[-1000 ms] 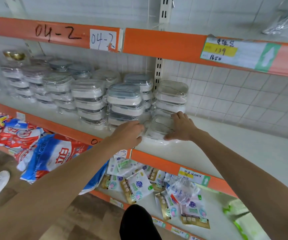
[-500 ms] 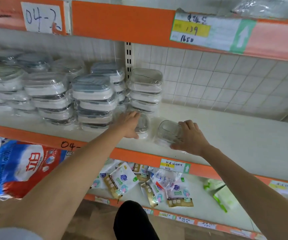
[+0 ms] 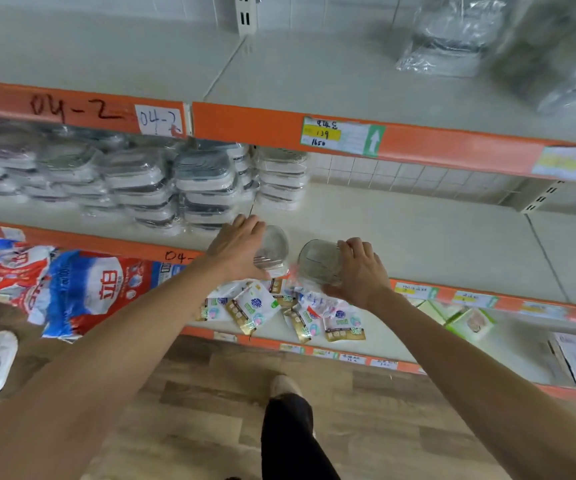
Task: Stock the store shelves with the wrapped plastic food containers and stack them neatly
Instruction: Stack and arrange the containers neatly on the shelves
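Two clear containers at shelf (image 3: pixel 418 237) edge, left hand (image 3: pixel 236 249) gripping one (image 3: pixel 274 245), right hand (image 3: pixel 357 271) gripping other (image 3: pixel 317 261)

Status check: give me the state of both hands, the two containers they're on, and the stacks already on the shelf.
left hand: curled over the left container, holding it
right hand: gripping the right container from its right side
left container: wrapped, at the shelf's front edge
right container: wrapped, tilted toward the camera
stacked containers: wrapped, piled in rows, untouched
middle shelf: bare to the right of the stacks
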The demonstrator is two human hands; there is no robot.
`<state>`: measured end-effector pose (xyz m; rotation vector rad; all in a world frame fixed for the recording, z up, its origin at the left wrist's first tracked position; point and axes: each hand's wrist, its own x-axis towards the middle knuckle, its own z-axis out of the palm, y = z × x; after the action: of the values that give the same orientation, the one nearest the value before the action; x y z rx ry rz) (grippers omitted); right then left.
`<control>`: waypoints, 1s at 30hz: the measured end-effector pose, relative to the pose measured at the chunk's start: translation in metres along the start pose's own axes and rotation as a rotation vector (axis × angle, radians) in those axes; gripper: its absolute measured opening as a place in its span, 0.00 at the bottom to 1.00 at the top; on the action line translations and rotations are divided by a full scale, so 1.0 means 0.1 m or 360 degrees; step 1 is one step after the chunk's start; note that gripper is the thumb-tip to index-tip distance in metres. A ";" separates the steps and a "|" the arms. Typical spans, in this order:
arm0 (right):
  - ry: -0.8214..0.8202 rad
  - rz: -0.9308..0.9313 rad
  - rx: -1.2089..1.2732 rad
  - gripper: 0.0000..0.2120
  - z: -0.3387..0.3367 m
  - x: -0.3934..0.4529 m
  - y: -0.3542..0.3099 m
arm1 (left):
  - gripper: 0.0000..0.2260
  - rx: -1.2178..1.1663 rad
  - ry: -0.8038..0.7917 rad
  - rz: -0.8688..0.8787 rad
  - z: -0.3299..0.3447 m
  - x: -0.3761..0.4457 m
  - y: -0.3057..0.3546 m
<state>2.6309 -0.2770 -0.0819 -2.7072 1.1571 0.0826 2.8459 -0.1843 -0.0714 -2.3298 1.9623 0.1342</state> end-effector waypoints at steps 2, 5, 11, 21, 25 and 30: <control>0.0003 -0.0058 -0.0007 0.40 -0.21 -0.20 -0.16 | 0.43 -0.0019 0.0025 -0.0012 -0.26 -0.33 0.00; 0.0046 -0.0145 0.0011 0.40 -0.55 -0.44 -0.40 | 0.44 -0.0018 0.0069 -0.0006 -0.68 -0.77 -0.08; 0.0153 -0.0270 -0.0063 0.39 -1.20 -0.75 -0.74 | 0.43 0.0024 0.0212 0.0001 -1.46 -1.29 -0.21; 0.0317 -0.0261 -0.0095 0.40 -2.15 -0.93 -0.68 | 0.43 0.0128 0.0402 0.0085 -2.23 -1.23 -0.02; 0.0344 -0.0214 -0.0076 0.42 -2.35 -0.84 -0.48 | 0.43 -0.0068 0.0415 0.0059 -2.39 -0.95 0.07; 0.0419 -0.0157 -0.0077 0.41 -2.64 -0.47 -0.09 | 0.43 -0.0038 0.0444 0.0129 -2.58 -0.39 0.17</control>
<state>2.5978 -0.2907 0.1843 -2.8783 1.0957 -0.2716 2.8244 -0.1813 0.1889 -2.3957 2.1903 -0.1723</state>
